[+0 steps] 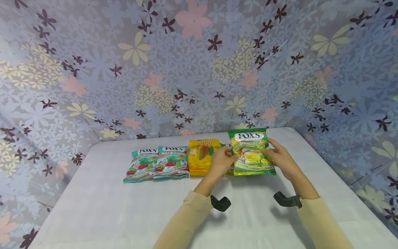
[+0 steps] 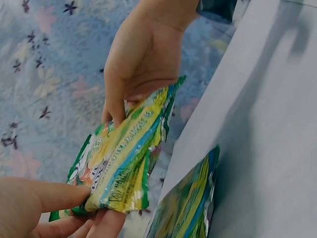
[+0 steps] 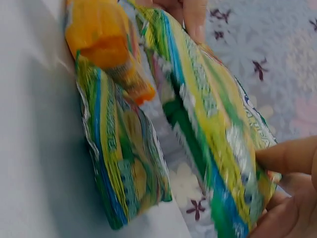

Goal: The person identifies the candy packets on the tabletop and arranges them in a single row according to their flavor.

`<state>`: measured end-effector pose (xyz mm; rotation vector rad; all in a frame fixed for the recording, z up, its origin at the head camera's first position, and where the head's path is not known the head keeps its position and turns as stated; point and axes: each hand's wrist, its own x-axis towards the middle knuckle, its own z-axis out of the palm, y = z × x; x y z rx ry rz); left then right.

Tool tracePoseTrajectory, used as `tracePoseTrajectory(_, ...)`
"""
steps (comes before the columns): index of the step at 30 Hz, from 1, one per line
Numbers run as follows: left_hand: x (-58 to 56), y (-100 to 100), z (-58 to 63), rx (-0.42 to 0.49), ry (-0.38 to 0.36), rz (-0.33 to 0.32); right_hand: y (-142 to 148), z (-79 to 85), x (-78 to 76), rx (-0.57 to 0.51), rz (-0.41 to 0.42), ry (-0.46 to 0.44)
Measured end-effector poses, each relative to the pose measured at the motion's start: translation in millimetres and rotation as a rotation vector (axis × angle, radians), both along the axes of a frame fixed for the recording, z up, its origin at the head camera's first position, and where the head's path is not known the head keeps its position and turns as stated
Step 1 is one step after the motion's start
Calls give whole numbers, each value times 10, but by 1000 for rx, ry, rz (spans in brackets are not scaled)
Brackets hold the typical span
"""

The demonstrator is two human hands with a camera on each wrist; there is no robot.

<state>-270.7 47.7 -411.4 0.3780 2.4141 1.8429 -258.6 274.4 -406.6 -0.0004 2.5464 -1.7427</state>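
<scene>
Both hands hold a green and yellow Fox's Spring Tea candy bag point(image 1: 251, 148), raised above the white table with its printed front facing the head camera. My left hand point(image 1: 220, 161) pinches its left edge between thumb and fingers. At the opposite edge, my right hand point(image 1: 282, 158) grips with the thumb on the front and fingers behind. In the right wrist view, a second candy bag point(image 3: 119, 148) with matching green, yellow and blue stripes stands close by on the table. In the head view, the left hand and raised bag mostly hide it.
Left of the hands, a yellow candy bag with a mango picture point(image 1: 196, 168) stands in a row with two teal Fox's Mint Blossom bags, one inner point(image 1: 172, 163) and one outer point(image 1: 143, 167). Flower-patterned cloth point(image 1: 192, 76) rises behind the white table point(image 1: 124, 211).
</scene>
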Motion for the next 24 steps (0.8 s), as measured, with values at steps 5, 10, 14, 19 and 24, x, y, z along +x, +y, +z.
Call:
tracePoseTrajectory(5, -39, 251, 24, -46, -3, -9, 172, -65, -30, -14, -74, -30)
tracePoseTrajectory(10, -83, 443, -53, -65, -24, 50, 310, -106, -52, -15, -125, -53)
tracePoseTrajectory(14, -114, 575, -184, -13, -66, 75, 402, -149, -61, -7, -156, -79)
tracePoseTrajectory(19, -142, 686, -287, 36, -103, 94, 471, -206, -101, -19, -212, -97)
tracePoseTrajectory(24, -176, 765, -282, 49, -111, 122, 549, -268, -200, -38, -275, -89)
